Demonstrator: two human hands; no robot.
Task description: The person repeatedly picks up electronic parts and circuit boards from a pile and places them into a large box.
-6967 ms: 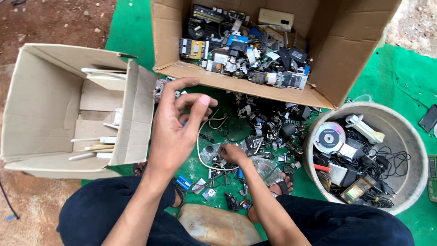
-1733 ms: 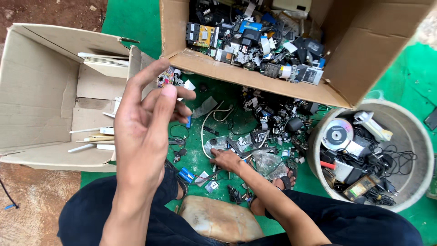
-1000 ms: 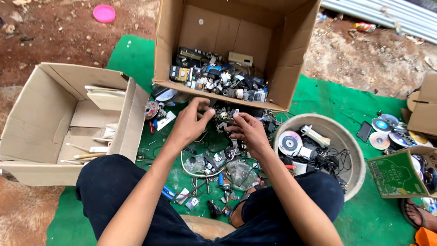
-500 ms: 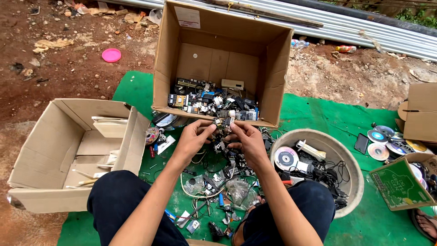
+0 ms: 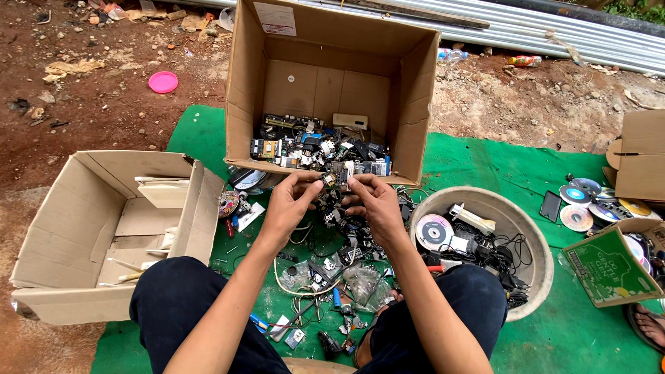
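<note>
My left hand [image 5: 289, 201] and my right hand [image 5: 373, 201] are raised side by side over a green mat [image 5: 499, 166], fingertips pinching a small electronic part [image 5: 335, 181] between them. Just beyond my hands stands a tall open cardboard box [image 5: 325, 83] with several small electronic parts heaped on its floor. Below my hands, between my knees, lies a scattered pile of small parts, wires and plastic bags [image 5: 329, 270].
A wide cardboard box [image 5: 104, 228] with a few pale pieces lies open on the left. A round tub [image 5: 516, 225] with discs, cables and gadgets stands right. More discs [image 5: 589, 204], a green carton [image 5: 609, 266] and another person's foot [image 5: 648, 322] are far right. A pink lid [image 5: 163, 82] lies on dirt.
My view has risen and pulled back, taking in more ground. My left hand came down from near my face, and both hands met on a small part in front of the tall box.
</note>
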